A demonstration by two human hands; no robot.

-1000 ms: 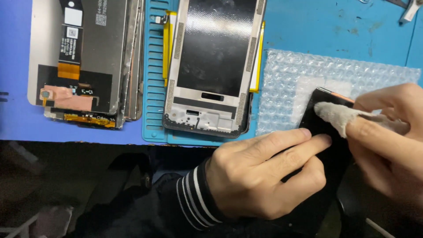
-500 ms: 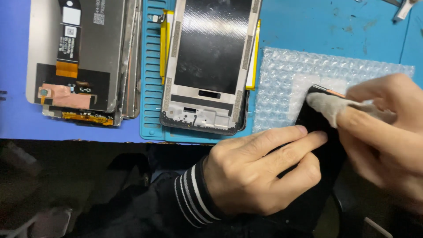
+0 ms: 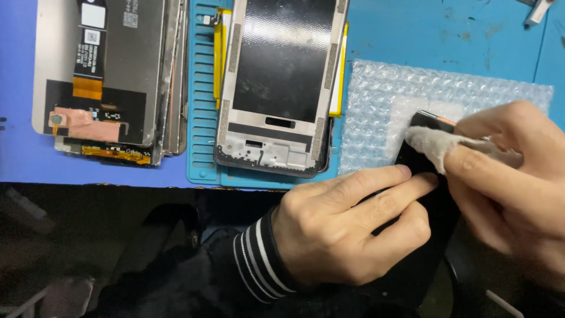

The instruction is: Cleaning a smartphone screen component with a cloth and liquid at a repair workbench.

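At the left part of the blue desk (image 3: 17, 88) lies a stack of phone screen panels (image 3: 112, 76), back side up, with an orange flex cable on top. Just beside it, on a teal slotted mat (image 3: 203, 118), lies a phone frame (image 3: 282, 88) with a dark inner surface, its lower end near the front edge of the desk. To the right of the mat a sheet of bubble wrap (image 3: 447, 94) is spread on the desk. The left hand (image 3: 347, 227) comes from below in a black sleeve with white stripes; its fingers (image 3: 376, 182) lie flat and closed on the black phone screen (image 3: 432, 194), which rests partly on the bubble wrap and reaches out over the front edge of the desk. The right hand (image 3: 512, 176) enters from the right edge, its fingers pinching a white cloth (image 3: 432, 144) and pressing it on the upper end of the screen. Compared with half a second ago, the cloth is a little lower on the screen and the left hand keeps the same hold.
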